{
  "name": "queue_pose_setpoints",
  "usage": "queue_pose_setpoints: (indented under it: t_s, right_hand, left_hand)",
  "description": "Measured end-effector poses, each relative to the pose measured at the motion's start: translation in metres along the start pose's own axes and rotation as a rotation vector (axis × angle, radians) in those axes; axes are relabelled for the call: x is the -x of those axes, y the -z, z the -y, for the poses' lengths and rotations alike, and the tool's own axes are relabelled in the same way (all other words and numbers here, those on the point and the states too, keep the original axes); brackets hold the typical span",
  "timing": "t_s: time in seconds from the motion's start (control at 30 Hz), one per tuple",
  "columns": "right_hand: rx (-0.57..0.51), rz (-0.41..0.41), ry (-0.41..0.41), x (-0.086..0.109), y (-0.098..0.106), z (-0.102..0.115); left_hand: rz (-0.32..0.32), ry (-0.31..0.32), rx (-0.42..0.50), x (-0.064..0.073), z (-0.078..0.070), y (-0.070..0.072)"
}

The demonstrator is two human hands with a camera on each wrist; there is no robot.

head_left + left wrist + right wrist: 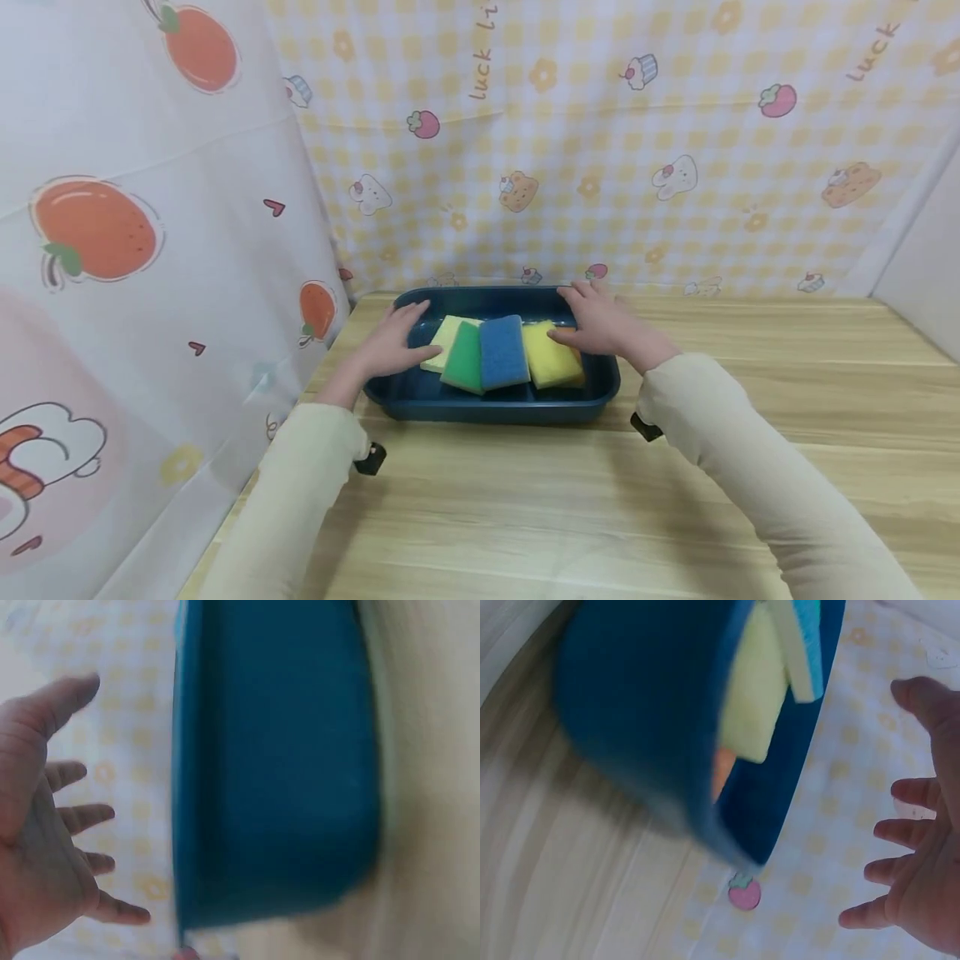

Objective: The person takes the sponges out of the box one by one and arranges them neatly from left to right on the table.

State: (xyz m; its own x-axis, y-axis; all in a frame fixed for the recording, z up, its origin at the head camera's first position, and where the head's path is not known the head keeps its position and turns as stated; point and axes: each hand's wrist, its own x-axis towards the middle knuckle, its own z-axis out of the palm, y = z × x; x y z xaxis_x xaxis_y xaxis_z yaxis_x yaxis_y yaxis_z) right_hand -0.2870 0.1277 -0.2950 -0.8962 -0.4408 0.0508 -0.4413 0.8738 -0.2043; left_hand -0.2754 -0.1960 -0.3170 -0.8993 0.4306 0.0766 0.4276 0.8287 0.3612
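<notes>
A dark-blue tray (491, 412) with rounded corners sat on the wood-grain table (495, 500), holding overlapping pale-yellow, green, blue and bright-yellow sponges (504, 354), an orange sponge (576, 382) mostly hidden. The left hand (393, 342) and right hand (600, 321), fingers spread, hovered at the tray's ends.

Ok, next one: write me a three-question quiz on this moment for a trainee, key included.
1. True or false: in the tray, the blue sponge lies between the green sponge and the bright yellow sponge.
2. What colour is the piece showing beneath the bright yellow sponge? A) green B) orange C) blue
3. Which is gripping a sponge: left hand, right hand, both or neither?

Key: 1. True. 2. B. 3. Neither.
</notes>
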Motion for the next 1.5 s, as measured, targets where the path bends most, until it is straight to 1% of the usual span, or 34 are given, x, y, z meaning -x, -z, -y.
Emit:
queue_pose_setpoints:
  t_s: [0.07, 0.2, 0.27, 0.4, 0.5, 0.6, 0.7, 0.87, 0.93, 1.07, 1.3, 1.5]
  right_hand:
    - [-0.002, -0.001, 0.018, -0.008, 0.000, 0.006]
    - [-0.021, 0.015, 0.036, -0.023, -0.001, 0.019]
    - [-0.039, 0.029, 0.035, -0.030, -0.002, 0.027]
    - [-0.061, 0.075, 0.028, -0.044, -0.006, 0.044]
    - [-0.041, 0.104, 0.024, -0.054, -0.009, 0.054]
    - [-0.024, 0.122, 0.014, -0.062, -0.011, 0.062]
    - [-0.023, 0.139, 0.005, -0.069, -0.012, 0.069]
    - [-0.023, 0.183, -0.011, -0.078, -0.015, 0.079]
    - [-0.030, 0.200, -0.034, -0.081, -0.018, 0.082]
    - [-0.021, 0.223, -0.089, -0.085, -0.025, 0.087]
    - [-0.008, 0.253, -0.187, -0.090, -0.033, 0.094]
    - [-0.002, 0.291, -0.227, -0.094, -0.037, 0.096]
  left_hand:
    - [-0.021, 0.052, 0.056, 0.011, 0.011, -0.001]
    - [-0.042, 0.148, 0.210, 0.032, 0.031, -0.008]
    - [-0.036, 0.200, 0.339, 0.043, 0.040, -0.011]
    - [-0.003, 0.293, 0.629, 0.063, 0.056, -0.017]
    - [0.019, 0.319, 0.795, 0.074, 0.062, -0.021]
    - [0.026, 0.327, 0.919, 0.078, 0.064, -0.023]
    - [0.015, 0.338, 1.014, 0.078, 0.062, -0.025]
    - [-0.013, 0.356, 1.118, 0.077, 0.062, -0.028]
    - [-0.016, 0.346, 1.149, 0.076, 0.062, -0.029]
    - [-0.007, 0.313, 1.183, 0.076, 0.063, -0.030]
    - [-0.003, 0.315, 1.189, 0.073, 0.065, -0.033]
    - [0.003, 0.300, 1.193, 0.070, 0.063, -0.035]
